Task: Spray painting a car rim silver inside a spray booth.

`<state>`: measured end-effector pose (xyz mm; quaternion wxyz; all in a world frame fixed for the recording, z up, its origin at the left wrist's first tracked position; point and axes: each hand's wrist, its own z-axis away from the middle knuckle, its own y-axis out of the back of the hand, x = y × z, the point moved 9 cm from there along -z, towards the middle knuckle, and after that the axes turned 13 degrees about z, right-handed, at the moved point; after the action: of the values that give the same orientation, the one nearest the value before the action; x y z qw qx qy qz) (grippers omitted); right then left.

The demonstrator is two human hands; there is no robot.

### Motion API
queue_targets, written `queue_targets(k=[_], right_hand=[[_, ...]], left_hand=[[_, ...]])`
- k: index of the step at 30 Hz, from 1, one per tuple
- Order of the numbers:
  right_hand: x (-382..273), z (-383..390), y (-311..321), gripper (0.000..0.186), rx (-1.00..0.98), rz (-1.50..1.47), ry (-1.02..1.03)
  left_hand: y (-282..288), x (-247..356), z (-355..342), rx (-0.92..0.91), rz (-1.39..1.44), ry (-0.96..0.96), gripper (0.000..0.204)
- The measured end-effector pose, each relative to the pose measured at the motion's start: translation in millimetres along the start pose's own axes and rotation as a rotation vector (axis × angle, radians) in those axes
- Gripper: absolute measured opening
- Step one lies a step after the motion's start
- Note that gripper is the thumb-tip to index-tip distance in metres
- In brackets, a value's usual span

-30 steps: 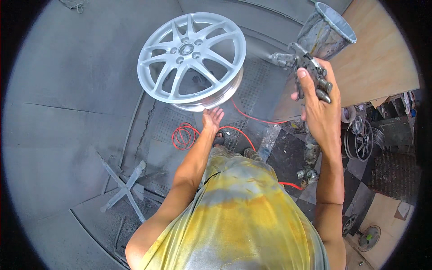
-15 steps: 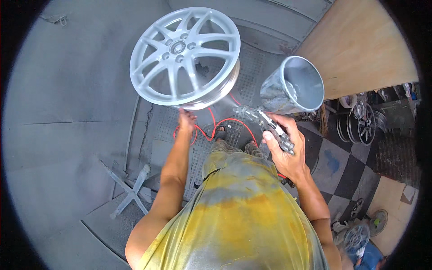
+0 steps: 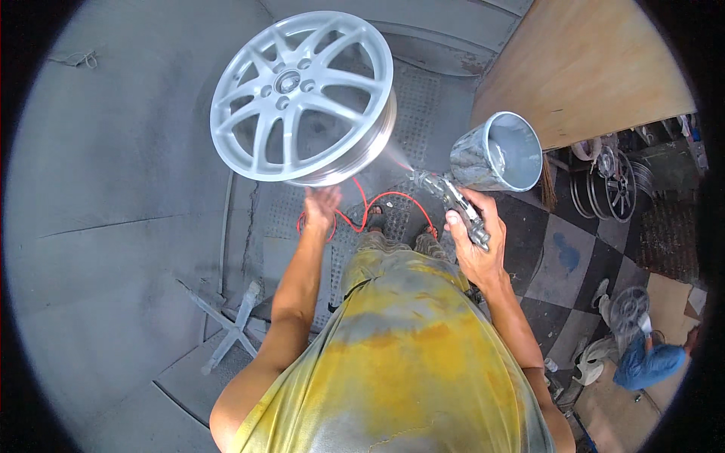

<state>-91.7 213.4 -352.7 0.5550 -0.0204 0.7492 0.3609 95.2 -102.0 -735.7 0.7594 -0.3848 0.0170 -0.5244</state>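
Observation:
A silvery-white alloy car wheel (image 3: 260,143) with split spokes is held up at the upper middle, face tilted upward; what supports it is hidden. Just below its rim is my left hand (image 3: 322,207), fingers apart and slightly blurred, holding nothing; whether it touches the rim, I cannot tell. My right hand (image 3: 481,245) is wrapped round a metal spray gun (image 3: 453,202), thumb on its near side. Beside the gun's body sits a large grey paint cup (image 3: 476,162), its mouth towards me. Pale mist spreads from the nozzle towards the wheel's side.
A red hose (image 3: 400,195) loops over the floor by my feet. Left of me stands a grey cross-shaped stand (image 3: 234,326). A wooden panel (image 3: 589,68) rises at the right, with several wheels (image 3: 619,185) beyond it. A person in blue trousers (image 3: 649,366) is at the lower right near another wheel.
The wheel has turned slightly clockwise and sits a little further left in view. My left hand's fingers have spread out. The spray gun has shifted slightly right, away from the wheel.

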Motion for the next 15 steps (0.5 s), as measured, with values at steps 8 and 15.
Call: queue_targets(k=[8, 15], right_hand=[[6, -1, 3, 0.036, 0.023, 0.003, -0.046], [0, -4, 7, 0.040, -0.021, 0.014, -0.059]], left_hand=[[22, 109, -20, 0.168, -0.052, -0.277, 0.058], [-29, -29, 15, -0.017, -0.101, -0.041, 0.059]])
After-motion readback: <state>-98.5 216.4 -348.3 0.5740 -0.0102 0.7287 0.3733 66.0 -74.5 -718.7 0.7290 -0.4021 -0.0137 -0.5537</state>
